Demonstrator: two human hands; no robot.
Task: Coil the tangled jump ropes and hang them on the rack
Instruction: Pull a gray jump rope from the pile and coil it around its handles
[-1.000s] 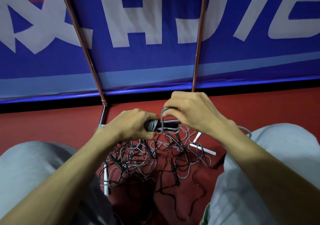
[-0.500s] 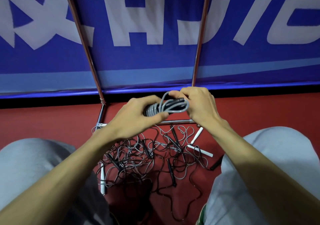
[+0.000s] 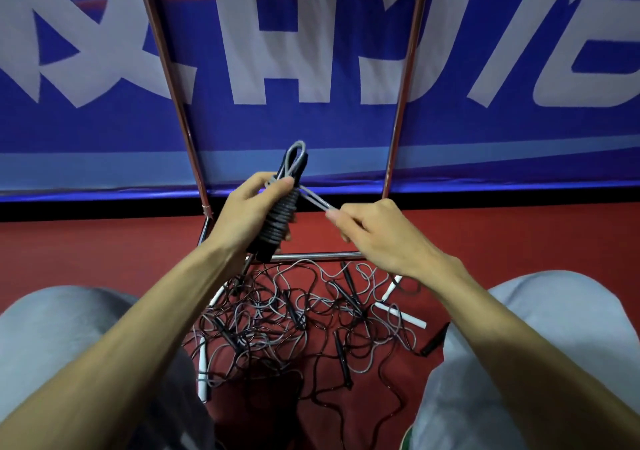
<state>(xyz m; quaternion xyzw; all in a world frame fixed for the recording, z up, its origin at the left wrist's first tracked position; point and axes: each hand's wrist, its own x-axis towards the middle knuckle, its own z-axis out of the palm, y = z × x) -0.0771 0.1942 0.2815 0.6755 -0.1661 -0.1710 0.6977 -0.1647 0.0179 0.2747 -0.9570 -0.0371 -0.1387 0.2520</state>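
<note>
The left hand (image 3: 252, 214) is curled round the coil (image 3: 280, 222), thumb pressed on the top wraps, and holds it tilted above the low bar (image 3: 318, 256) of the rack (image 3: 403, 79). The right hand (image 3: 377, 238) pinches a doubled grey strand (image 3: 315, 202) between thumb and fingertips. The strand runs taut from the coil's top out to the right. A small loop (image 3: 297, 158) stands up at the coil's far end. The tangle (image 3: 294, 318) of other ropes lies on the near floor (image 3: 104, 241), between the knees.

The likely failures:
- If the thumb eases, the springy wraps probably unwind.
- Too hard a pull to the right may drag the loop through, leaving nothing to hang.
- The thin strand could slip from the pinch and loosen the cinch.
- Lowering the coil risks its near end snagging the tangle.
</note>
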